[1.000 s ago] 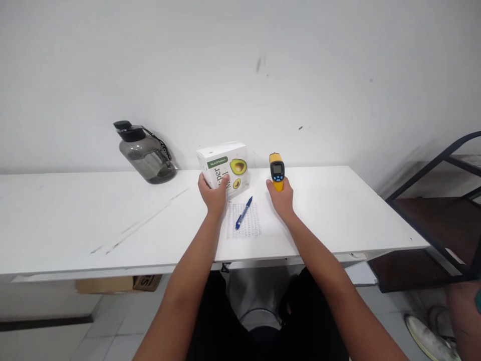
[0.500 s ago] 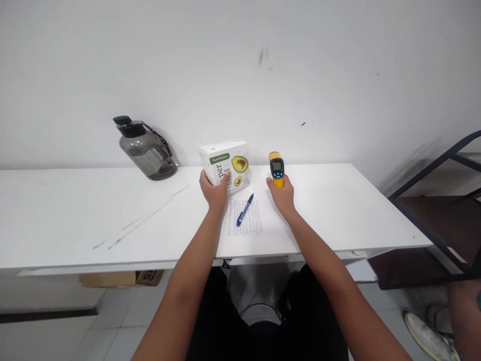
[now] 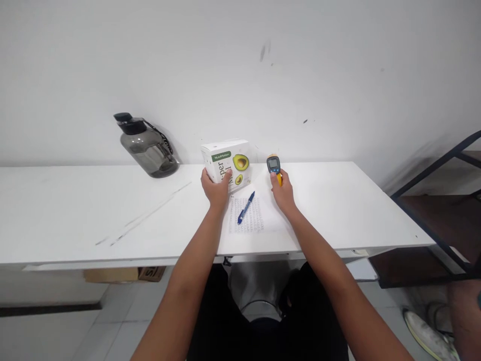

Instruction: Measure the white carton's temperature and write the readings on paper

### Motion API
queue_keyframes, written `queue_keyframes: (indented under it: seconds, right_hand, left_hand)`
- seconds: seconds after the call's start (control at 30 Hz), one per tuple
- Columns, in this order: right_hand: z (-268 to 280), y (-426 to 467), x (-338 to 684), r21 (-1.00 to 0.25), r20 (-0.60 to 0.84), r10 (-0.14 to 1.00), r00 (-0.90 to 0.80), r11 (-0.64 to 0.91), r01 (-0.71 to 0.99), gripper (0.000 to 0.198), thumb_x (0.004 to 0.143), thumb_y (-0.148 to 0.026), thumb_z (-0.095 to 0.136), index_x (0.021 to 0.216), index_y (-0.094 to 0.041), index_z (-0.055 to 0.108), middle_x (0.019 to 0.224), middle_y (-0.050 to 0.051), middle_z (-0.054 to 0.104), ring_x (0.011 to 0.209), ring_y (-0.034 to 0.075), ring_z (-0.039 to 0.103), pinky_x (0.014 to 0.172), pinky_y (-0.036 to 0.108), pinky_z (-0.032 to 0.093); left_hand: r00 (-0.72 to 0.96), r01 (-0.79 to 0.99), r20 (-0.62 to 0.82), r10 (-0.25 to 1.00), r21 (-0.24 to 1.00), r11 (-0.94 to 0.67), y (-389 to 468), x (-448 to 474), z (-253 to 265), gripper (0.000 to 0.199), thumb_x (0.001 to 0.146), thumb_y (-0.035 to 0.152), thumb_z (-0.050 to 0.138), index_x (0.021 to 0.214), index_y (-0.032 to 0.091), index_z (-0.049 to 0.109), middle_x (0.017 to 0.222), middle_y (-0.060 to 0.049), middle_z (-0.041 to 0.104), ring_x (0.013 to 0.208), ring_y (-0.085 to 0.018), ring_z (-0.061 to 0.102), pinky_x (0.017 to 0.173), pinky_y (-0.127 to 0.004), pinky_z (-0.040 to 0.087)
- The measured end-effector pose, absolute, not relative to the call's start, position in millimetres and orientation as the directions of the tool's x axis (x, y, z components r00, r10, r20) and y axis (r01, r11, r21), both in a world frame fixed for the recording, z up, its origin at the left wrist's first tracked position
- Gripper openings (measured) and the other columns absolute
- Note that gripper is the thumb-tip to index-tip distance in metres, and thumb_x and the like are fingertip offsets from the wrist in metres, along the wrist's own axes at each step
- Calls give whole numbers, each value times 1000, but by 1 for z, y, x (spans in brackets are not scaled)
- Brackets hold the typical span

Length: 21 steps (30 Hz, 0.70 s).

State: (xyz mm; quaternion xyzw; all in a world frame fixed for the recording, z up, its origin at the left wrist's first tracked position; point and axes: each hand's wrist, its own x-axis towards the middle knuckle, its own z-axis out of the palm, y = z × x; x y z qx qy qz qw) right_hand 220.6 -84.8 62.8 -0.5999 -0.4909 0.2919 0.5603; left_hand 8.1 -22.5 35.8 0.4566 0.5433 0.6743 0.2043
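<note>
My left hand is wrapped round the lower left part of a white box printed with avocados, its thumb on the front face. The box is tilted slightly. My right hand grips the yellow handle of an infrared thermometer, with the thumb just under its small grey screen. Between my forearms, a blue pen lies slantwise on a sheet of paper covered with rows of handwriting.
A grey see-through water bottle with a black cap stands at the back left of the white table, near the wall. On the right is a dark metal-framed rack. Another person's shoe shows at lower right.
My right hand has turned the thermometer, so its screen tips back and its head now sits slightly further left. The thumb has moved onto its back. The box stays in my left hand.
</note>
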Motion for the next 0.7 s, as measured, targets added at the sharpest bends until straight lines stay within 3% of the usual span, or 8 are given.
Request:
queue_keyframes:
  seconds: [0.17, 0.27, 0.37, 0.53, 0.7]
  right_hand:
    - [62, -83, 223, -871, 220, 927, 302, 48, 488, 62, 96, -66, 46, 139, -23, 56, 118, 11, 71, 107, 28, 65, 91, 42, 50]
    - [63, -85, 224, -713, 260, 933, 248, 12, 701, 60, 99, -59, 47, 144, -21, 55, 127, 14, 68, 115, 32, 63, 93, 42, 48]
    - [61, -86, 224, -531, 263, 947, 186, -19, 847, 60, 101, -54, 49, 150, -19, 50, 123, 15, 67, 111, 31, 63, 87, 38, 47]
    - [58, -83, 225, -295, 230, 970, 75, -4, 956, 59, 103, -53, 49, 149, -17, 51, 118, 17, 67, 108, 30, 62, 83, 36, 43]
    - [60, -84, 226, -197, 188, 981, 53, -15, 980, 59, 105, -55, 46, 150, -16, 50, 118, 17, 67, 109, 30, 60, 83, 36, 38]
  left_hand:
    - [-496, 256, 412, 764, 911, -324, -22, 8, 31, 76, 77, 49, 82, 141, 28, 48, 140, -9, 56, 133, -26, 55, 114, -44, 46]
    - [-493, 275, 416, 764, 908, -317, -21, 9, 28, 78, 79, 48, 81, 145, 29, 45, 140, -9, 56, 135, -27, 54, 114, -44, 45]
    - [-480, 281, 410, 776, 909, -307, -18, 8, 25, 79, 80, 46, 80, 147, 30, 43, 139, -9, 56, 135, -27, 53, 114, -46, 45]
    - [-468, 280, 396, 790, 914, -293, -14, 8, 20, 80, 81, 49, 78, 148, 29, 40, 140, -10, 55, 136, -27, 53, 113, -47, 47]
    - [-437, 297, 421, 795, 902, -314, -12, 8, 13, 80, 81, 54, 78, 146, 28, 39, 139, -11, 55, 133, -26, 55, 111, -45, 49]
